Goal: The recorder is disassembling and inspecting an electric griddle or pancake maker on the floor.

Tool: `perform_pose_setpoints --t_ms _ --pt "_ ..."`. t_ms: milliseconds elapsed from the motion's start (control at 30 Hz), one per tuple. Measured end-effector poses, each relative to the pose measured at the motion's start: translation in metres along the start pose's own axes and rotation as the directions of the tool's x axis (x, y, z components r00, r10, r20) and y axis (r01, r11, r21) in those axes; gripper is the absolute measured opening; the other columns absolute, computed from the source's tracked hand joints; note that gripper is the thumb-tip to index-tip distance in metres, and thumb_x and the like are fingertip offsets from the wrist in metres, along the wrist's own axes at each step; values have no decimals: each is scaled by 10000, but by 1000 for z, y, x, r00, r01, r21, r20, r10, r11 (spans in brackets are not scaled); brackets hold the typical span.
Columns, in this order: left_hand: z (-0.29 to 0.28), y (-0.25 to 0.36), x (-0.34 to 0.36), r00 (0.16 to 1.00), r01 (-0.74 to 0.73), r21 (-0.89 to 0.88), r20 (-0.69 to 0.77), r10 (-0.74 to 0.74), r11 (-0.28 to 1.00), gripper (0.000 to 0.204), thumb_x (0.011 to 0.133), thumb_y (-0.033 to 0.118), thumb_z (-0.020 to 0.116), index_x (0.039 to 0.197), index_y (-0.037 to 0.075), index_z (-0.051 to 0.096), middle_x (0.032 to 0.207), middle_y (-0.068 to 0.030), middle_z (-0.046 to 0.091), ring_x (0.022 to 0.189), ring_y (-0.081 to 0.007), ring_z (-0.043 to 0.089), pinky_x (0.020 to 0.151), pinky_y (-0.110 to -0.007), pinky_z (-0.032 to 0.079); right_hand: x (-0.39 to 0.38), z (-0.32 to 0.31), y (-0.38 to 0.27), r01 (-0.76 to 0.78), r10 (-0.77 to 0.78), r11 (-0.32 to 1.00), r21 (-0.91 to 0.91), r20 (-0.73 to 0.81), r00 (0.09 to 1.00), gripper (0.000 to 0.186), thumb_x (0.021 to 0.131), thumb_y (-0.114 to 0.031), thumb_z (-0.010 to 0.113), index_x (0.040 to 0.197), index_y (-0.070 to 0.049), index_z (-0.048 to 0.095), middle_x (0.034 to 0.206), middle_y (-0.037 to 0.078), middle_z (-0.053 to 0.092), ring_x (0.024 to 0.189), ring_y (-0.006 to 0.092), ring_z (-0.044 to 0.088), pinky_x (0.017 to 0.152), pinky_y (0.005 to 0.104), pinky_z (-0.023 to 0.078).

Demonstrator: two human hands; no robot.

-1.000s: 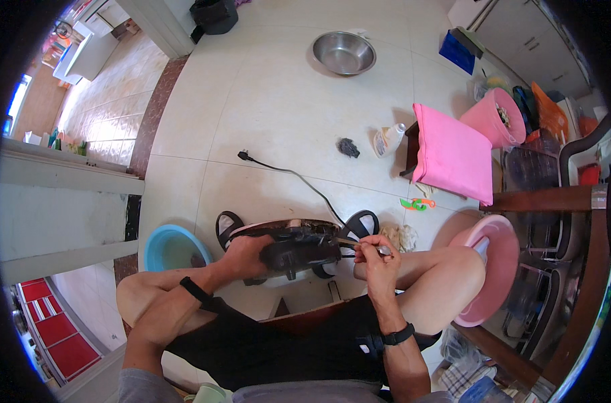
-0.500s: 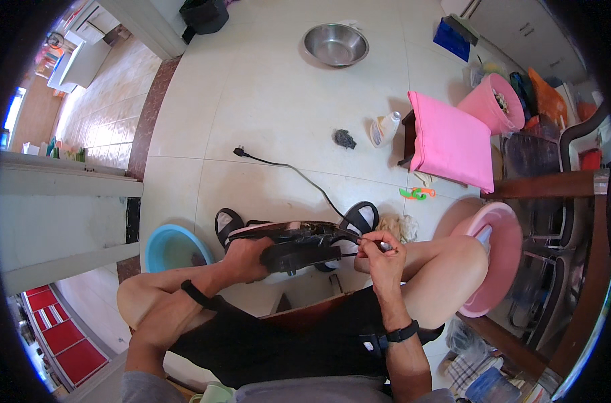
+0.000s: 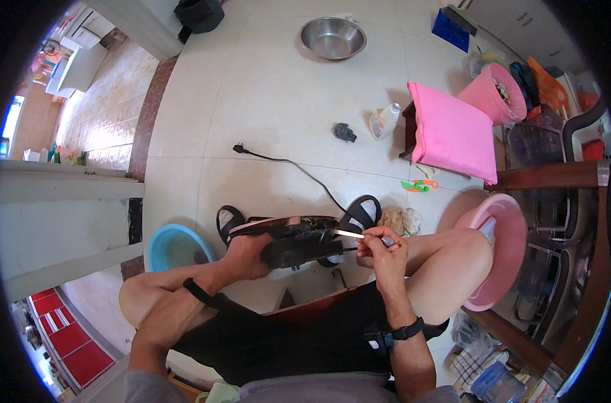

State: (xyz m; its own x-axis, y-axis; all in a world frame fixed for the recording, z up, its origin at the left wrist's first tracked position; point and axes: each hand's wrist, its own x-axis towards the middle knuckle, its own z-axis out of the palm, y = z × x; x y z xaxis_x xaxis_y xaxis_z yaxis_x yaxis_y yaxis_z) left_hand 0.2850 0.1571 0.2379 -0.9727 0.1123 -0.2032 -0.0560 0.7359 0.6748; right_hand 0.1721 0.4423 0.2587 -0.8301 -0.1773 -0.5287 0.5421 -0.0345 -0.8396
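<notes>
My left hand is closed around the left end of a black appliance, held on edge over my lap. It has a reddish side, and I cannot tell its exact kind. A black power cord runs from behind it across the floor to a plug. My right hand pinches a thin, flat, pale strip-like tool. The tool's far end reaches the right end of the appliance; whether it touches is hard to see. What the palm covers is hidden.
Beside my left leg stands a blue basin; by my right knee, a pink tub. Ahead are a metal bowl, a scouring pad, a white bottle, a pink-covered stool, a green-orange peeler-like tool and a rag.
My right hand has shifted slightly, and the strip in its fingers now shows bright and pale. The left hand keeps its grip on the appliance. The whole view has moved slightly.
</notes>
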Motion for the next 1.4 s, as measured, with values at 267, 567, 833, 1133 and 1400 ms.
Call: perform_pose_setpoints --t_ms 267,567,833,1133,1400 --pt "-3 -7 10 996 88 10 23 -88 996 340 596 168 755 897 41 660 802 -182 663 787 -388 642 700 -461 502 6 7 4 32 -31 991 129 -9 999 90 901 -44 607 940 18 660 815 135 698 661 171 653 610 286 564" --pt "-3 -13 34 989 112 63 88 -117 992 512 598 307 825 1023 57 686 858 -184 688 849 -386 659 746 -467 515 10 10 10 85 -85 977 197 -9 996 96 920 -32 594 962 30 654 840 136 682 684 179 644 623 301 565" --pt "6 -2 53 989 99 43 103 -103 994 448 586 326 820 920 51 705 863 -203 681 856 -405 652 735 -478 513 11 11 11 168 -169 979 118 -6 986 110 918 -44 616 985 31 660 837 131 687 690 176 651 624 297 569" --pt "21 18 68 965 221 74 127 -229 972 415 612 327 798 891 32 712 860 -201 691 863 -390 670 766 -470 534 28 9 5 196 -195 978 -66 18 981 128 903 -62 656 994 23 684 814 99 695 651 135 637 612 277 567" --pt "28 42 71 931 313 122 159 -330 942 254 685 175 696 877 12 733 894 -202 704 880 -347 693 783 -428 555 38 10 8 123 -115 976 -179 59 992 94 866 -45 655 928 24 673 781 90 691 611 126 635 551 246 542"
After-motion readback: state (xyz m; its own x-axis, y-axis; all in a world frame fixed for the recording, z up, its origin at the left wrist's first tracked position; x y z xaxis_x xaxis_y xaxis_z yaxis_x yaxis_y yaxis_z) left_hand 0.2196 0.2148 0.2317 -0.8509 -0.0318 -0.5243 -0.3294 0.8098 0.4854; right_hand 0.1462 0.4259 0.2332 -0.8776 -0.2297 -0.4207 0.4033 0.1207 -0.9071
